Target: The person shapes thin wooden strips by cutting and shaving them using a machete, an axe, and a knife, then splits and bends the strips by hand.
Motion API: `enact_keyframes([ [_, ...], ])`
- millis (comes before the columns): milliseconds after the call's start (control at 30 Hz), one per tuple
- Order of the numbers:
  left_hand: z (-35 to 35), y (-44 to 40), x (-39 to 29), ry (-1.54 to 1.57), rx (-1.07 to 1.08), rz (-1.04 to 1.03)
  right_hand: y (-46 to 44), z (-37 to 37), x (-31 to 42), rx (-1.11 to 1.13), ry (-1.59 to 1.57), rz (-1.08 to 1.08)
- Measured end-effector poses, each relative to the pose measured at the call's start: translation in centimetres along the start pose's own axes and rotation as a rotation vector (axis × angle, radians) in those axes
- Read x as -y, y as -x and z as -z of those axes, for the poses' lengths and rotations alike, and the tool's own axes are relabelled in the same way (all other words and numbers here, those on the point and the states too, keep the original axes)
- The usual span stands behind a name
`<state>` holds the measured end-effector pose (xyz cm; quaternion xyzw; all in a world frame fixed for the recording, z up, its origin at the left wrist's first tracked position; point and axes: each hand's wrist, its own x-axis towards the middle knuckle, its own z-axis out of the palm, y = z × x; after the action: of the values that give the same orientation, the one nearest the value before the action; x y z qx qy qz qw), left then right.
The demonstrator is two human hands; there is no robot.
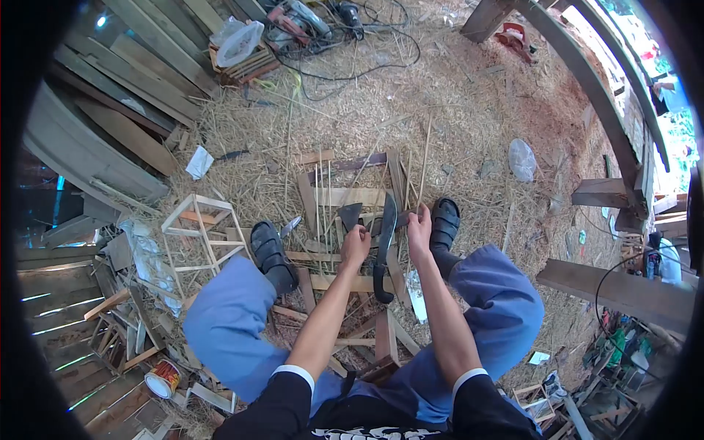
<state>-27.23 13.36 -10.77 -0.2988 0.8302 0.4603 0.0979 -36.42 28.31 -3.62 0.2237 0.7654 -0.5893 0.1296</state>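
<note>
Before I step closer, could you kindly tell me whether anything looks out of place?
The machete lies unsheathed between left hand and right hand, which looks risky; a translucent plastic bag seems discarded on the floor.

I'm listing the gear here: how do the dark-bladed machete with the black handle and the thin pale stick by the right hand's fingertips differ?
The dark-bladed machete has a broad blade, while the thin pale stick is narrow throughout. The machete is dark; the stick is straw-coloured. The machete's black handle is not gripped, whereas the stick's near end appears at the right hand. Both run roughly lengthwise up the view.
</note>
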Motion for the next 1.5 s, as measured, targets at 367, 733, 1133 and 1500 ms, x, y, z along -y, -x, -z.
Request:
enact_keyframes([
  [367, 3.1, -2.2, 6.9, -0.129, -0.569, 0.092, -1.2, -4.3, -3.2, 0.017, 0.457, 0.427],
  [733, 2.6, -2.6, 13.8, 0.145, -0.216, 0.251, 4.2, -5.0, -3.8, 0.144, 0.441, 0.413],
  [1133, 1.6, 0.3, 14.4, 0.074, -0.143, 0.252, 7.7, -4.5, -4.1, 0.263, 0.420, 0.363],
  [1500, 7.4, 3.2, 1.4, 0.843, 0.020, -0.098, 9.7, -4.8, -0.5, 0.709, 0.404, 0.397],
])
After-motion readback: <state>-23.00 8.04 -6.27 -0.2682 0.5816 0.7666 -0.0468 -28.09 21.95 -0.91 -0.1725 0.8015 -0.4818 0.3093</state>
